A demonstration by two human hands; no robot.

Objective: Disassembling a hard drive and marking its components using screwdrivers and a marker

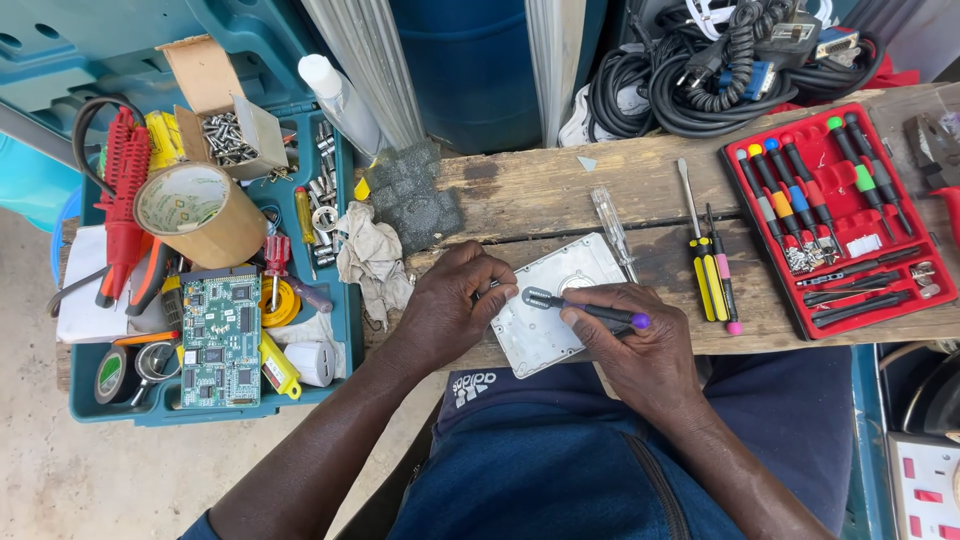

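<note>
From my remote seat I see both hands meeting over a flat, silver-grey metal hard-drive casing (pixel 545 325) that lies on the near edge of a worn wooden plank bench (pixel 600 185), partly overhanging toward the lap. My left hand (pixel 450 305) rests on the casing's left edge, fingers curled and pressing it down. My right hand (pixel 640 345) is clenched around a slim precision screwdriver with a dark shaft grip and a purple end cap (pixel 585 310); the tool lies nearly level, its metal head end pointing left and sitting over the casing just beside the left fingertips. I cannot tell whether the tip is seated in a screw.

Just beyond the casing lies a clear-handled screwdriver (pixel 612 232), tilted, touching the casing's far corner. To its right, 3 more drivers lie side by side: a long one with a yellow handle (pixel 702 270) and 2 slimmer ones with a pink tip (pixel 726 290). Further right sits an open red plastic case of small screwdrivers with multicoloured caps (pixel 835 215).

Left of my left hand, a crumpled off-white rag (pixel 372 258) hangs over the rim of a teal plastic toolbox tray (pixel 345 330). Inside it I see a green circuit board (pixel 220 340), a roll of brown packing tape (pixel 200 212) and a small cardboard box of silver screws (pixel 228 135). A tangle of black cables (pixel 700 75) is heaped at the bench's far side.
</note>
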